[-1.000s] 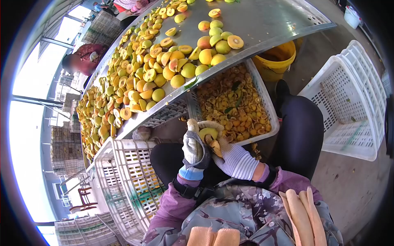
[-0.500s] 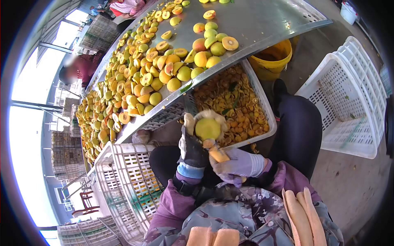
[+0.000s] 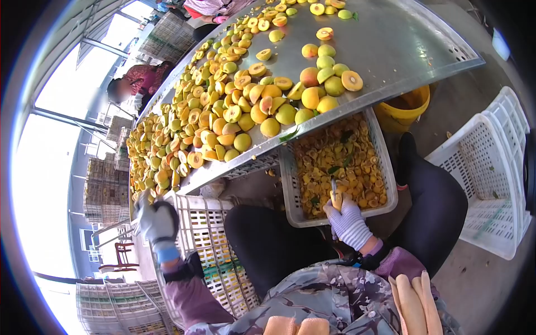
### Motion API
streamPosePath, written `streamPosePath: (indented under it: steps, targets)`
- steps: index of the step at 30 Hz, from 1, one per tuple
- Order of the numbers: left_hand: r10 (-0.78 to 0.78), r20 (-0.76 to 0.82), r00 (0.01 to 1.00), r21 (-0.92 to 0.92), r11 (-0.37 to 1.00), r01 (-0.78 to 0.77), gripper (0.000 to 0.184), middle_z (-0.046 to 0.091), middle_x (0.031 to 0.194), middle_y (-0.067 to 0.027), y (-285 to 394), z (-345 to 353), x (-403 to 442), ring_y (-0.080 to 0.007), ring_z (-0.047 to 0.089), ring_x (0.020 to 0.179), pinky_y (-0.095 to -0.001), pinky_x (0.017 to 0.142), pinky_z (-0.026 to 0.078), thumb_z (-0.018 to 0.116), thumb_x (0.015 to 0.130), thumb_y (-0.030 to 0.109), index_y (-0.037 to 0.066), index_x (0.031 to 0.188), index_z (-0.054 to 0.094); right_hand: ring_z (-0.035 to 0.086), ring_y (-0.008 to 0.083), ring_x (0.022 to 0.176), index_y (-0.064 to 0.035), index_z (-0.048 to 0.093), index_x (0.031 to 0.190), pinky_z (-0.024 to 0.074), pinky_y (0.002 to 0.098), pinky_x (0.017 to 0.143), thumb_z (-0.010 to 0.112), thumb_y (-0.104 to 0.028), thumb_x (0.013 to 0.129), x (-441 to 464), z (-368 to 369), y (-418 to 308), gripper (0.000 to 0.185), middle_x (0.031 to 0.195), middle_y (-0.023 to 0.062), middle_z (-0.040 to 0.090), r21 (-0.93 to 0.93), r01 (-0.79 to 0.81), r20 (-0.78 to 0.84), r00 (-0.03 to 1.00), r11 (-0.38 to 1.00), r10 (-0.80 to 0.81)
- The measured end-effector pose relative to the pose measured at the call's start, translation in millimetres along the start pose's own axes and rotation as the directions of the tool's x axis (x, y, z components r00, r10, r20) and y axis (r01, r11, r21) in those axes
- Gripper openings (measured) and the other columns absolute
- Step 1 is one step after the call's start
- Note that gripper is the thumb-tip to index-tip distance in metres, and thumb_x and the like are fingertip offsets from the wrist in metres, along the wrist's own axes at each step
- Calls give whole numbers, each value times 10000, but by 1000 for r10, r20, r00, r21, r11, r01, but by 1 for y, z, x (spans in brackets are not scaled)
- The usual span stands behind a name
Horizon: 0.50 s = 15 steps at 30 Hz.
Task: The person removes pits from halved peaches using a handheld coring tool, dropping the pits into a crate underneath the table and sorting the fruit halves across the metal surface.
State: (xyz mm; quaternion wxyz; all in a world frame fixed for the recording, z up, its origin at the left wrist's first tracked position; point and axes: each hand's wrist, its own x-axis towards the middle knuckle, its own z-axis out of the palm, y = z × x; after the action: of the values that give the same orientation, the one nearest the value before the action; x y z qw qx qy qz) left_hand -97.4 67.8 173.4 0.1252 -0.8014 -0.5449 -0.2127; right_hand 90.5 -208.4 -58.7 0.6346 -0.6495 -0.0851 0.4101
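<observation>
My left hand [image 3: 157, 222], in a white and dark glove, reaches out over the white slatted crate [image 3: 204, 231] beside the table. Its fingers look apart and no fruit shows in them, though motion blurs them. My right hand [image 3: 347, 221], in a striped glove, is closed around a small tool with a yellowish handle [image 3: 335, 196] and a short metal tip. That tool points into a white crate [image 3: 292, 207] filled with pits and fruit scraps [image 3: 357, 177]. Many halved yellow peaches [image 3: 215, 125] cover the metal table [image 3: 391, 47] in front of me.
A yellow bucket [image 3: 405, 111] stands under the table's right end. Stacked white crates [image 3: 491, 173] lean on the floor at right. Across the table, a person in a dark red top [image 3: 146, 78] sits at left; another in pink [image 3: 218, 6] is farther back. Crate stacks [image 3: 103, 190] stand behind.
My left hand has swung left to the slatted crate, and the peach half it held is gone from view. My right hand has moved forward over the scrap crate with the tool.
</observation>
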Motion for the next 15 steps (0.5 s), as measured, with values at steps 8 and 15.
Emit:
streamPosePath:
  steps: [8, 15]
  targets:
    - [257, 579, 774, 100, 920, -380, 486, 644, 1100, -150, 151, 162, 46, -314, 601, 1046, -405, 906, 459, 591, 732, 413, 191, 1164, 622, 593, 292, 602, 3, 503, 994, 481, 382, 576, 628, -171, 820, 0, -11, 1, 276, 699, 155, 573, -127, -42, 19, 999, 991, 45]
    - [319, 575, 753, 25, 914, -406, 494, 650, 1075, -145, 138, 183, 52, -270, 623, 1019, -377, 875, 484, 601, 759, 309, 141, 1223, 579, 593, 401, 698, -4, 511, 1019, 480, 445, 643, 639, -199, 816, -6, -7, -12, 309, 751, 207, 590, -266, 280, -53, 951, 922, -304]
